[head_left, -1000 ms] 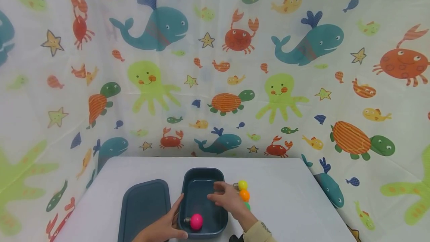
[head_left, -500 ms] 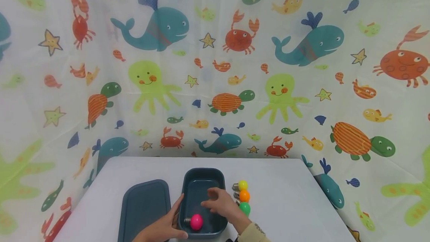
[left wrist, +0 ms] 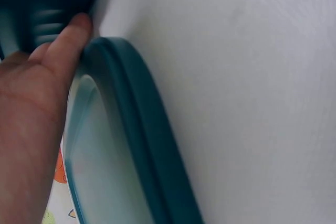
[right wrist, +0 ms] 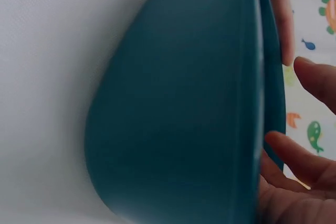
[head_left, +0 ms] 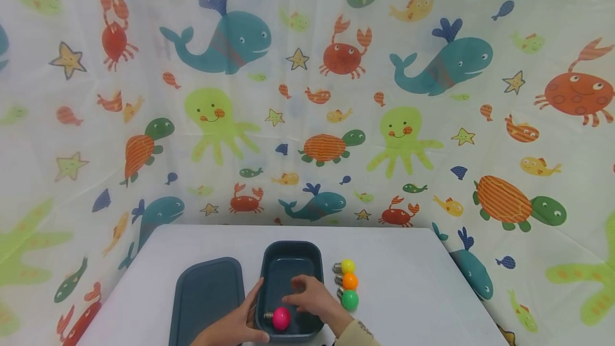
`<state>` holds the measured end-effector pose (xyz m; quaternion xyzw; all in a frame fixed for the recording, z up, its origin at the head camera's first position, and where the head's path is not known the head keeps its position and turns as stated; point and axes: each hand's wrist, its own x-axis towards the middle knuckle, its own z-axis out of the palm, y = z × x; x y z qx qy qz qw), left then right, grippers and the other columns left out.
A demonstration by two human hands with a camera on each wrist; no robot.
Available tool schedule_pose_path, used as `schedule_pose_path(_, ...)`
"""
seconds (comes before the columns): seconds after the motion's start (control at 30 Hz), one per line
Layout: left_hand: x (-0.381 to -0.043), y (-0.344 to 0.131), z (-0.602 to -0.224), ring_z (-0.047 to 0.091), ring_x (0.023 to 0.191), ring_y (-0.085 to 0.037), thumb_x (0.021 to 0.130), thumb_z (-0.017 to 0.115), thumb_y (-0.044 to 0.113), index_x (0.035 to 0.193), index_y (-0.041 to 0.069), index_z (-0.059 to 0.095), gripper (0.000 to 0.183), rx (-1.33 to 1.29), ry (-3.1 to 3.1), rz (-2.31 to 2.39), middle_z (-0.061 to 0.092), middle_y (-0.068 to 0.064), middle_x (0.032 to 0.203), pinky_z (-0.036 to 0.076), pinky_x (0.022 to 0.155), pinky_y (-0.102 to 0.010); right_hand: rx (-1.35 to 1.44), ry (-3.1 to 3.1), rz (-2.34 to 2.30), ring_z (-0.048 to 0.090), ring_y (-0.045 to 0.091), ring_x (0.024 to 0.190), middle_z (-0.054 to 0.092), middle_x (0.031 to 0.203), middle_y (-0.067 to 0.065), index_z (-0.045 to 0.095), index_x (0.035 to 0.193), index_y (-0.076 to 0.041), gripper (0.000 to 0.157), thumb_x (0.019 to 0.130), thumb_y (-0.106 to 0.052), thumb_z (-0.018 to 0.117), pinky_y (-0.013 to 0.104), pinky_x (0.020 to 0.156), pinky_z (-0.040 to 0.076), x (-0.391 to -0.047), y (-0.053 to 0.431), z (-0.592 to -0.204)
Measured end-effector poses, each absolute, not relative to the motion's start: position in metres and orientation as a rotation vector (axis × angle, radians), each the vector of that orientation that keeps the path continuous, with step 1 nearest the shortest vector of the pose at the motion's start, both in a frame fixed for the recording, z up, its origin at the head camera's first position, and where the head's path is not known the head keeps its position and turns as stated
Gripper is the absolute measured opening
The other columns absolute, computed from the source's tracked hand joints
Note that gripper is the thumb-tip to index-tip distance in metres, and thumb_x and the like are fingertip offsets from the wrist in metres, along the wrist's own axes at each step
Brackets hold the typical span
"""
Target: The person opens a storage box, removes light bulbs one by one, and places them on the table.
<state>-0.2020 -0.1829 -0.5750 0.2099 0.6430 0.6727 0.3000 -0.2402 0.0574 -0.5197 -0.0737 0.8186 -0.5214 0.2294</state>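
A dark teal plastic box (head_left: 283, 274) stands uncovered on the table. Inside, near its front left, lies a pink toy light bulb (head_left: 281, 318) with a grey ribbed base. My left hand (head_left: 235, 320) rests at the box's front left corner, its straight fingers along the left wall and its thumb by the front. Over the right half of the box is my right hand (head_left: 312, 299), fingers loosely bent. A gap shows between its thumb (right wrist: 315, 80) and fingers, with nothing held there.
Right of the box, yellow (head_left: 348, 266), orange (head_left: 350, 281) and green toy bulbs (head_left: 350, 299) lie in a column. A matching flat lid (head_left: 207, 295) lies left of the box. Behind the white table (head_left: 408, 282) hangs a sea-animal curtain (head_left: 293, 122).
My right hand has moved left and nearer to me, from the box's right rim to over its inside. The green bulb has come into full view. My left hand stays put.
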Motion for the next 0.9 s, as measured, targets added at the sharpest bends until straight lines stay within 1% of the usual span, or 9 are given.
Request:
schedule_pose_path(0.17,-0.202,-0.184,-0.574,0.020,0.144,-0.043,0.096,0.064,0.019,0.152,0.013,-0.025,0.105,0.565,1.741,1.760,-0.009,-0.029,0.159,0.040,0.107,-0.046,-0.244,2.199,-1.425,0.062,0.024,0.092,0.064,0.114,0.012,0.060,0.124,0.002,0.049,0.081,-0.013,0.077,0.042,0.072,0.059,-0.239,0.054,-0.524)
schedule_pose_path(0.37,-0.201,-0.184,-0.573,0.018,0.143,-0.047,0.097,0.063,0.019,0.151,0.013,-0.027,0.104,0.595,1.741,1.751,-0.011,-0.030,0.158,0.041,0.106,-0.048,-0.255,2.196,-1.387,0.061,0.023,0.092,0.064,0.109,0.009,0.062,0.121,0.001,0.047,0.080,-0.014,0.079,0.041,0.070,0.059,-0.237,0.049,-0.530)
schedule_pose_path(0.57,-0.201,-0.184,-0.576,0.016,0.144,-0.047,0.096,0.063,0.022,0.151,0.013,-0.027,0.106,0.609,1.754,1.755,-0.011,-0.030,0.158,0.041,0.106,-0.048,-0.229,2.196,-1.357,0.061,0.023,0.090,0.065,0.105,0.008,0.063,0.119,0.001,0.042,0.081,-0.012,0.078,0.042,0.071,0.059,-0.236,0.047,-0.535)
schedule_pose_path(0.77,-0.201,-0.183,-0.578,0.018,0.143,-0.048,0.096,0.065,0.019,0.151,0.013,-0.026,0.107,0.622,1.778,1.751,-0.010,-0.031,0.157,0.042,0.105,-0.047,-0.234,2.213,-1.319,0.061,0.023,0.087,0.065,0.100,0.006,0.066,0.113,0.000,0.035,0.082,-0.012,0.078,0.042,0.071,0.059,-0.233,0.046,-0.537)
schedule_pose_path(0.9,-0.201,-0.182,-0.576,0.018,0.143,-0.048,0.096,0.065,0.018,0.151,0.013,-0.026,0.106,0.618,1.786,1.745,-0.010,-0.031,0.158,0.042,0.106,-0.047,-0.249,2.211,-1.310,0.062,0.023,0.086,0.065,0.098,0.006,0.066,0.111,0.000,0.034,0.081,-0.011,0.079,0.042,0.072,0.059,-0.232,0.045,-0.537)
